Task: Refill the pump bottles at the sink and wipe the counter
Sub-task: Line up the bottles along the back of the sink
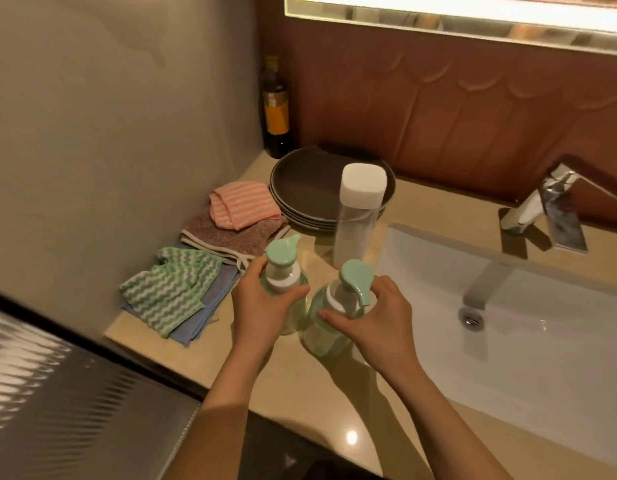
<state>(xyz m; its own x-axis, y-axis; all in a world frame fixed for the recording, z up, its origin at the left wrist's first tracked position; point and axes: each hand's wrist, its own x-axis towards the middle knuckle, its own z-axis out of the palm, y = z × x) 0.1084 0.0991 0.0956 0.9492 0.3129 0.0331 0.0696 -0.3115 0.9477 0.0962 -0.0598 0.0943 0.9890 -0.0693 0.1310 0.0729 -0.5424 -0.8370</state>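
Hands (262, 308) (381, 322) round pump bottles (280, 259) (317, 337), beige counter (338, 410)

Clear mint-pumped bottle (283, 271) is gripped by left hand (262, 306), twin bottle (338, 296) by right hand (379, 317), at beige counter (300, 393).

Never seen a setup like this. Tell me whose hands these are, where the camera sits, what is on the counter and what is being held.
There is no machine here: a person works with bare hands. The single picture comes from a camera worn on their head, looking down. The left hand grips the left pump bottle; the right hand grips the right pump bottle. Both bottles have green pump heads. They are at the beige counter, left of the white sink and its tap. Behind them stand a white-capped bottle, a stack of dark plates and a dark bottle in the corner. Folded cloths lie to the left.
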